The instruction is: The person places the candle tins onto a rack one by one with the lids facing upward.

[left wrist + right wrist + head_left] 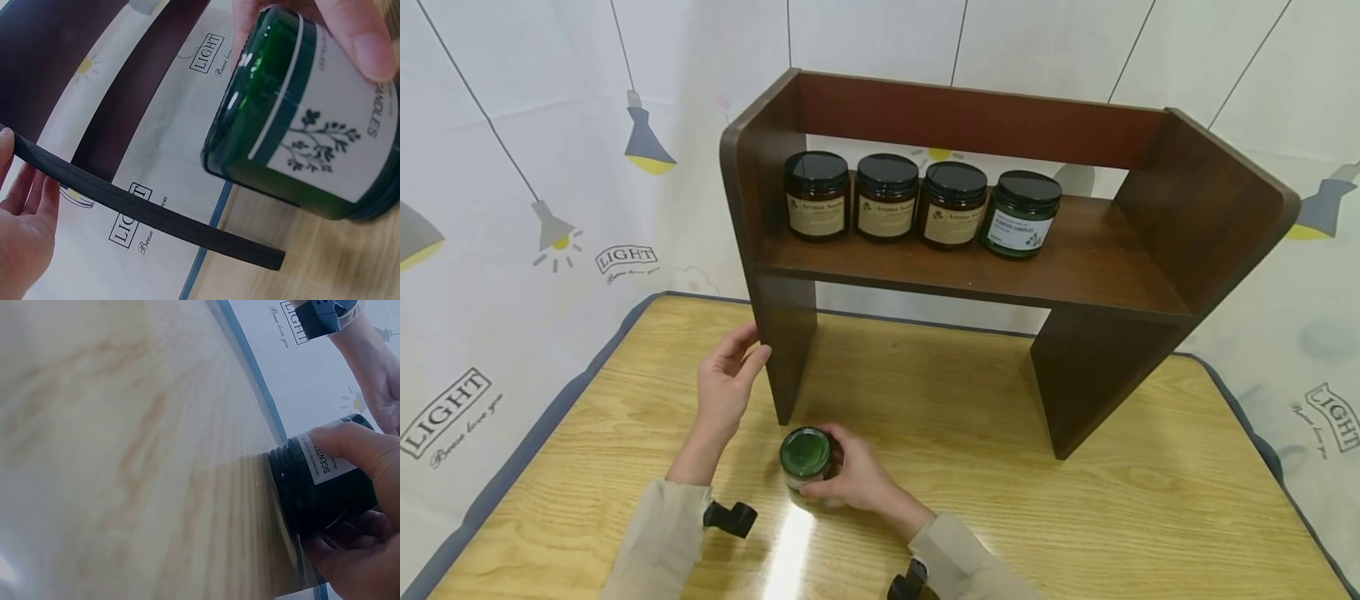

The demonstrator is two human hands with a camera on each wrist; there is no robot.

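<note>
My right hand (861, 475) grips a green glass candle jar (805, 452) near the front left leg of a dark brown wooden shelf (970, 287). The jar is upside down, its base facing up and its dark lid towards the table. A white label with a plant drawing shows in the left wrist view. My left hand (724, 379) holds the front edge of the shelf's left side panel, thumb at the edge and fingers on the outer side.
On the shelf board stand several dark-lidded jars in a row: amber ones (817, 212) with beige labels and a green one (1018, 225) with a white label at the right end. A wood-grain table (1120, 517) lies beneath. Behind hangs a printed white cloth (880, 33).
</note>
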